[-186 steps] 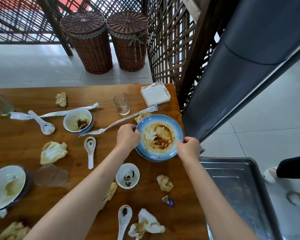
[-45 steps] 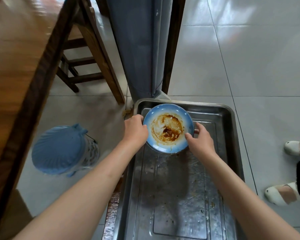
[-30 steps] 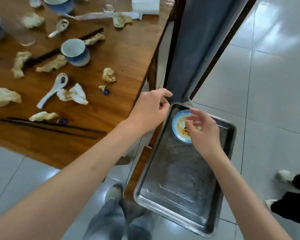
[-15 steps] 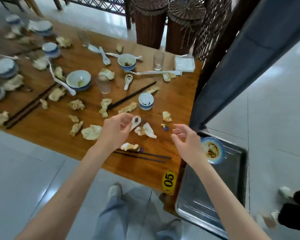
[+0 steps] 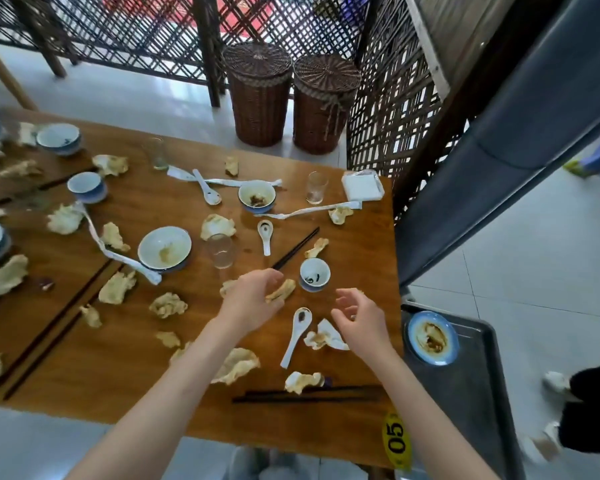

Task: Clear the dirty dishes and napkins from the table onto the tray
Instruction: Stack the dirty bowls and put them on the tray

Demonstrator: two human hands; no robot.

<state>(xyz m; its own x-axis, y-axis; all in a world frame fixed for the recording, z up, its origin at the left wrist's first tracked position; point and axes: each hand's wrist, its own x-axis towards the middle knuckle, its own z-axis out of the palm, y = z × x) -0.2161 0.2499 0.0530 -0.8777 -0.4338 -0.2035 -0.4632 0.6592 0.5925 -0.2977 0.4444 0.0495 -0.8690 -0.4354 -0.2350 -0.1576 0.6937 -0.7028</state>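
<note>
Both hands are coming back over the table now, away from the tray where the blue plate is already sitting at the far corner, smeared with brown sauce. Nearest the person, dark chopsticks are lying along the table edge with a crumpled napkin draped on them. Just past that, the right hand is hovering with fingers loosely spread and holding nothing, right above a torn white napkin and beside a white soup spoon. The left hand is hanging a little further in, fingers curved and relaxed, its fingertips near a stained napkin wad — whether it is actually touching the wad is hard to tell. Just beyond that wad a small sauce cup is standing upright, apart from both hands.

Handling looks like this: the napkins are feather-light and soft, so they are asking for a simple scrunch, several at once. The cup and spoon are glazed ceramic, likely slick with sauce and chippable — better pinched across the cup's rim and along the spoon's handle.

Further out, a shallow bowl, an empty glass and a second bowl are waiting, with two wicker baskets on the floor past the table
</note>
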